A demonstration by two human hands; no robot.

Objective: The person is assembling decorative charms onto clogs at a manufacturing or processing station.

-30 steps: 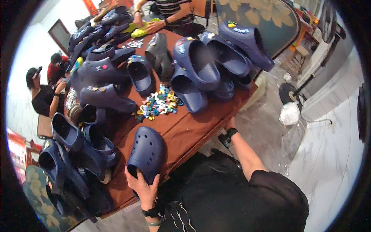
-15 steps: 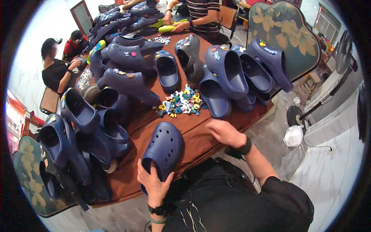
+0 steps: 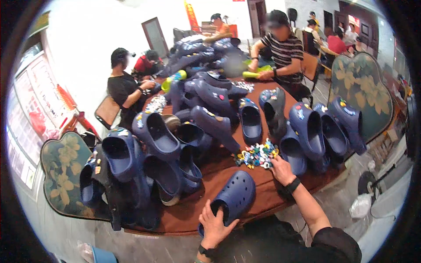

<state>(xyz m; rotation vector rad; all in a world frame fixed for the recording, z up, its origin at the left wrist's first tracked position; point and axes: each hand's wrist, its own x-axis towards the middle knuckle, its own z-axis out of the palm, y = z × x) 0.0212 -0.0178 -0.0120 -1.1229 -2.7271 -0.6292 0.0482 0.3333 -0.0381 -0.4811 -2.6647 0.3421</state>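
A plain navy clog (image 3: 234, 197) lies on the brown tablecloth (image 3: 258, 199) at the near edge. My left hand (image 3: 213, 223) grips its heel end. My right hand (image 3: 280, 168) reaches forward to a small heap of colourful shoe charms (image 3: 257, 154) in the middle of the table; the fingertips touch the heap's near right edge. Whether a charm is pinched between the fingers cannot be made out. Both wrists wear dark bands.
Many navy clogs are piled at the left (image 3: 153, 153), at the back (image 3: 210, 96) and at the right (image 3: 320, 127). Three people sit around the far side of the table. Floral chair backs stand at the left (image 3: 61, 171) and right (image 3: 359, 87).
My right hand has come up from beside the table's edge and reached to the charm heap. My left hand keeps hold of the clog. The view has tilted upward, showing more of the room.
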